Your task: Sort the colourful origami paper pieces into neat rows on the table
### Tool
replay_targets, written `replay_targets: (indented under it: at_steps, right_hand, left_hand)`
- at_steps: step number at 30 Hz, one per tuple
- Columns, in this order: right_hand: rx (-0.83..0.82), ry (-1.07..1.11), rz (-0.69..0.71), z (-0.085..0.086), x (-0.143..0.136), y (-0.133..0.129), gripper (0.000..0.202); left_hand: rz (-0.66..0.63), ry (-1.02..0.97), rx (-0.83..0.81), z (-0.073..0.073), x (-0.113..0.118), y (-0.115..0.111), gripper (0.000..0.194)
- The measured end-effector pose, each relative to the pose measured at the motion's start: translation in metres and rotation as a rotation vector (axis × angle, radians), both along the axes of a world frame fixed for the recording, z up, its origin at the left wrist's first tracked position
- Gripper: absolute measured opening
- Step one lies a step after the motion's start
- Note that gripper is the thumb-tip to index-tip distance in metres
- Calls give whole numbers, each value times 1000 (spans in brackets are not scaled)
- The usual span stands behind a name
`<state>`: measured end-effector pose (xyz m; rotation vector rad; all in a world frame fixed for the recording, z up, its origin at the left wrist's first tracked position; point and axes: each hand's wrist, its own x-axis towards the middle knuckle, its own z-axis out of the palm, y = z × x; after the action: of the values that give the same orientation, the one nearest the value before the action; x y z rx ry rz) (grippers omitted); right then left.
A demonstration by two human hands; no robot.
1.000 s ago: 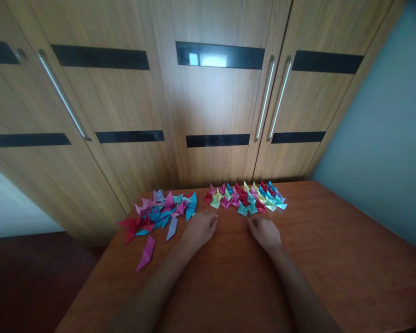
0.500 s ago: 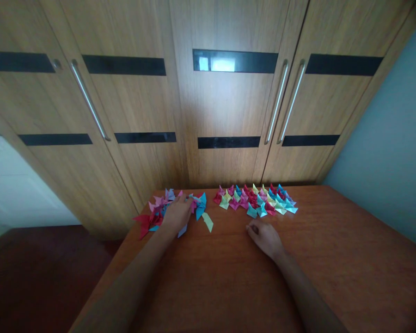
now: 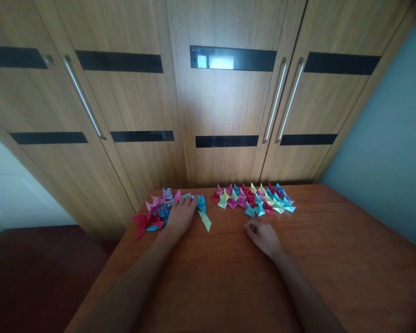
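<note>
My left hand point(image 3: 182, 214) lies palm down over a loose pile of folded paper pieces point(image 3: 153, 221), its fingers stretched out and touching them. The pieces are red, blue, pink and lilac, and those under the palm are hidden. A pale green folded paper strip point(image 3: 205, 221) lies just right of that hand. My right hand point(image 3: 263, 235) rests on the wooden table point(image 3: 215, 277) with its fingers curled in, and nothing shows in them. Just beyond it stand several rows of small pointed origami pieces point(image 3: 251, 199) in red, pink, yellow, green and blue.
Behind the table's far edge rises a wooden wardrobe point(image 3: 222, 101) with black inlaid strips and long metal handles point(image 3: 275, 101). A pale blue wall point(image 3: 384, 152) borders the right side. To the left are a white door point(image 3: 17, 194) and a dark red floor point(image 3: 38, 277).
My left hand has shifted slightly to the right and flattened over the pile, covering a lilac piece that showed beside it. My right hand stays curled on the table. The view has moved slightly.
</note>
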<state>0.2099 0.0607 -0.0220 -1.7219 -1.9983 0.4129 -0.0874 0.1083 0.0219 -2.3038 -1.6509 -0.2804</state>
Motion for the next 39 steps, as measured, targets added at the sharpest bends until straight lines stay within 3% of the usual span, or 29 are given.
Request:
replay_targets:
  at_steps: [6,10,15,20,24,27,35,39]
  right_hand:
    - [-11,-2,0,1,0,-1,21]
    - [-17,58,-2,2,-3,-1,21]
    - [-20,476,143,6,-13,-3,33]
    - [-159,779,253,17,-24,-11,42]
    - [-216,819,229,21,-24,-14,40]
    - [-189,841,214,21,-21,-13,38]
    - [-159,770,233,15,-19,-8,37]
    - [-179,773,219,10,-17,-5,34]
  left_hand:
    - [37,-125,55,16,-6,-13,41]
    - [-9,-509,58,28,-9,-25,36]
    - [-183,-1128,-330,18,18,-43,25]
    - [-327,-1337,-668,-6,63,-62,23]
    - [-387,-1384,-777,-16,86,-68,23]
    - [-399,-1351,-766,-18,92,-69,21]
    - [-435,-916,-377,-8,87,-77,17]
    - [-495,-767,-359,-2,87,-77,18]
